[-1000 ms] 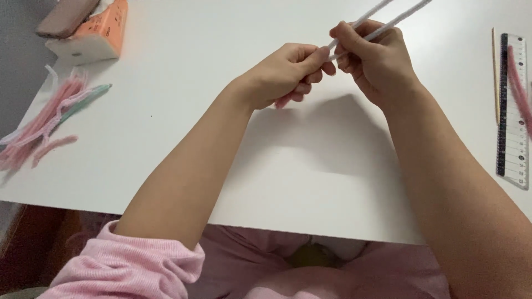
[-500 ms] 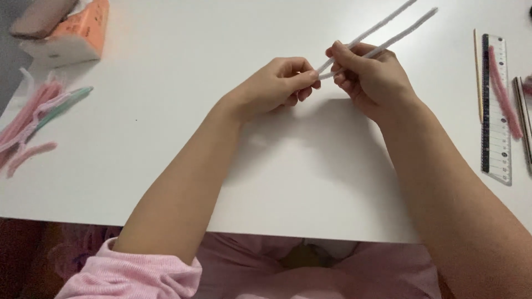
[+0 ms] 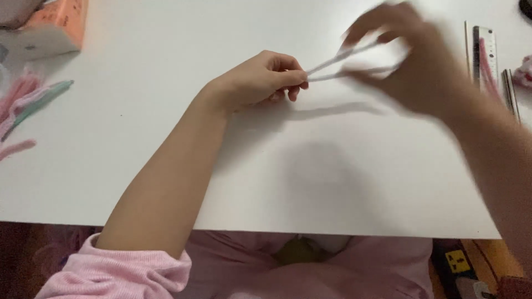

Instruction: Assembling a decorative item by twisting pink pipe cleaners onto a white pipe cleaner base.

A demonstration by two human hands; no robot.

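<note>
My left hand (image 3: 260, 80) is closed over the near ends of two thin white pipe cleaners (image 3: 332, 65), pinching them above the white table (image 3: 166, 138). The two strands fan out to the right from my fingers. My right hand (image 3: 413, 61) is blurred with motion, its fingers spread around the far parts of the strands; whether it grips them cannot be told.
An orange box (image 3: 52, 27) sits at the far left corner. Pink and pale green pipe cleaners (image 3: 25, 102) lie at the left edge. A ruler (image 3: 487, 50) and thin sticks (image 3: 510, 94) lie at the right. The near table edge runs above my lap.
My right hand has let go near the left hand and slid right along the strands, now blurred. The left hand keeps its pinch. The two strands have spread apart.
</note>
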